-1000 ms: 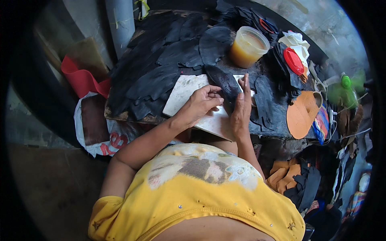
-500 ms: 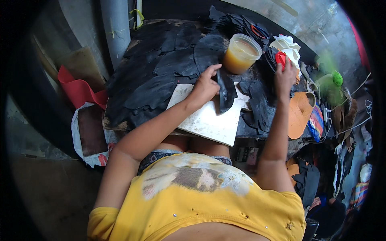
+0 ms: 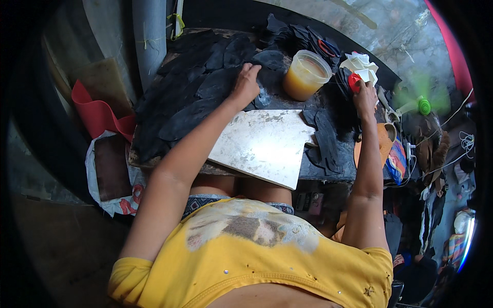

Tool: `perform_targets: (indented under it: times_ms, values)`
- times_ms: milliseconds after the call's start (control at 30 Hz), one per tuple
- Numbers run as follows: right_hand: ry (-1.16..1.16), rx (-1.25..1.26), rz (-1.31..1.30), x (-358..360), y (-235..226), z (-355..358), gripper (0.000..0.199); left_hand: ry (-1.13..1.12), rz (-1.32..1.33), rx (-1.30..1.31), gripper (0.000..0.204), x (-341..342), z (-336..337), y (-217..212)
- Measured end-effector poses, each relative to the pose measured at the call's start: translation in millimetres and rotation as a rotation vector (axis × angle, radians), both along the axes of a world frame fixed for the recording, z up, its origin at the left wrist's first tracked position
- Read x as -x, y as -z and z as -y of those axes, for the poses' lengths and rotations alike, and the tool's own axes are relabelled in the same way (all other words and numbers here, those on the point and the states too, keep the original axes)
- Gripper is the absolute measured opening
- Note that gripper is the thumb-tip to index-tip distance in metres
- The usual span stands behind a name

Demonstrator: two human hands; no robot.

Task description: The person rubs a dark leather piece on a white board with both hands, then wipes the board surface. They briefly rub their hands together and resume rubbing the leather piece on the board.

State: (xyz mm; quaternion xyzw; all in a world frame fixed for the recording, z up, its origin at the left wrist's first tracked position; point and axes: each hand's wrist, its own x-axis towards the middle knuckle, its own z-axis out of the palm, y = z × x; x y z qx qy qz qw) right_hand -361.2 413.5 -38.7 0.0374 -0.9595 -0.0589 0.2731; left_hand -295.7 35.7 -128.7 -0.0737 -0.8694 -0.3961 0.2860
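Bench (image 3: pixel 318 172): black cut pieces (image 3: pixel 190 97) heaped at ten o'clock, pale board (image 3: pixel 264 143) at centre. Left hand (image 3: pixel 246 82): fingers spread flat on one piece, picking step. Right hand (image 3: pixel 365 95): fingers clamped on red tool (image 3: pixel 354 82), two o'clock. Next move likely needs a firm pinch.
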Motion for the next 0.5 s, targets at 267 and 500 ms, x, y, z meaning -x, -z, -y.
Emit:
perform_targets:
  times_ms: [267, 500]
  values:
    - [0.094, 0.049, -0.258, 10.9, -20.9, 0.0, 0.027, 0.029, 0.196, 0.232, 0.051, -23.9, -10.3, -12.6]
    - [-0.443, 0.562, -0.395, -40.5, -101.2, 60.0, 0.032, 0.088, 0.034, 0.15, 0.049, -38.4, -9.7, -17.7]
